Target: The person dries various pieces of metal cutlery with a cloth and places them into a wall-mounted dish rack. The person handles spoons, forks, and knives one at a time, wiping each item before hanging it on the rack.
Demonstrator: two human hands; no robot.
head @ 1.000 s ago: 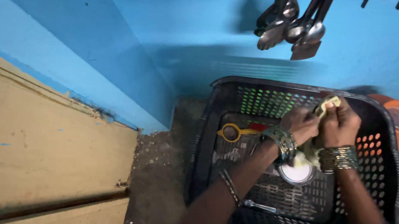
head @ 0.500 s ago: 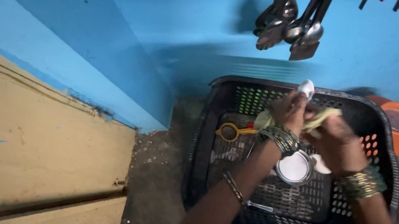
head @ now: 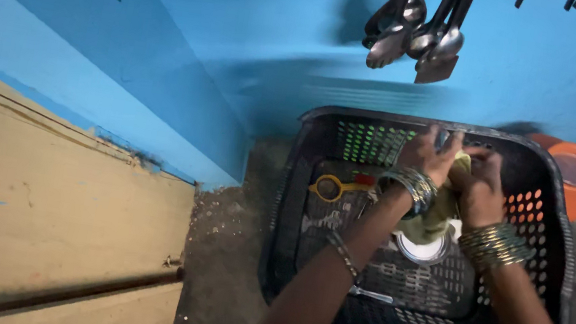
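Note:
Both of my hands are over a dark plastic basket (head: pixel 296 209) with perforated walls. My left hand (head: pixel 424 151) grips a small metal utensil, of which only a bit shows above the fingers. My right hand (head: pixel 483 187) presses a yellow-green cloth (head: pixel 433 216) against that utensil; the cloth hangs down between my wrists. Under the cloth a round steel vessel (head: pixel 422 249) lies in the basket. A yellow strainer (head: pixel 332 187) lies at the basket's left, and a metal spoon (head: pixel 371 295) near its front.
Steel ladles and spoons (head: pixel 413 28) hang on the blue wall (head: pixel 209 26) above the basket. An orange bowl (head: pixel 573 172) stands at the basket's right rear corner. A yellow wooden panel (head: pixel 26 213) fills the left side, with gritty floor (head: pixel 225 244) between.
My hands came together again at the basket's rear wall. The utensil that was held up half a second ago is now wrapped by the cloth and my right hand.

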